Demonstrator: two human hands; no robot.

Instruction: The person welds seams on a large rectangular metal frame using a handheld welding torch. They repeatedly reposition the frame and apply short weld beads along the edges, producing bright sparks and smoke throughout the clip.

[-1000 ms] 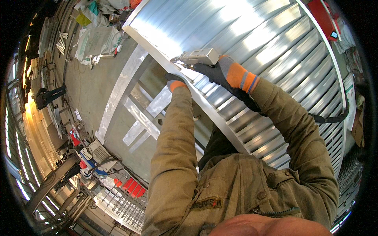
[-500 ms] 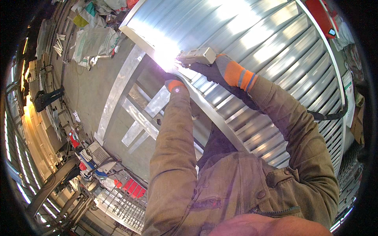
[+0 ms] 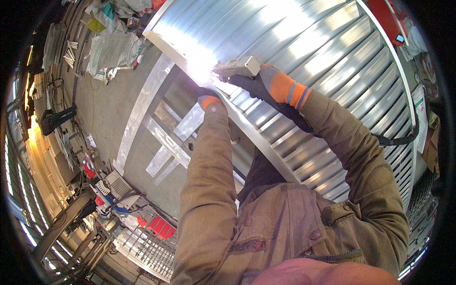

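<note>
- Sacks and scraps (image 3: 114, 45): heaped on the floor, well to the left of the corrugated metal panel.
- Machine with red parts (image 3: 116, 190): on the floor, down-left of the panel, near a metal grating.
- Flat metal frame (image 3: 156, 128): pale bars lying just left of the panel's edge rail.
- Left hand (image 3: 209, 100): in a glove with an orange cuff, pressed against the edge rail just below the glare; the fingers are hidden by the light, so I cannot tell whether they are clenched or flat.
- Bright white glare (image 3: 199, 64): on the rail near the panel's upper-left corner, at the torch tip.
- Grey welding torch (image 3: 235, 66): on the panel side of the rail, tip touching the glare.
- Right hand (image 3: 263, 83): dark glove, orange cuff, fingers wrapped around the torch body.
- Corrugated metal panel (image 3: 332, 57): fills the right; a black cable trails across it.
- Progress, judged: the joint is being worked near the upper corner; most of the rail running down toward the person shows no visible bead, so much seems left.
</note>
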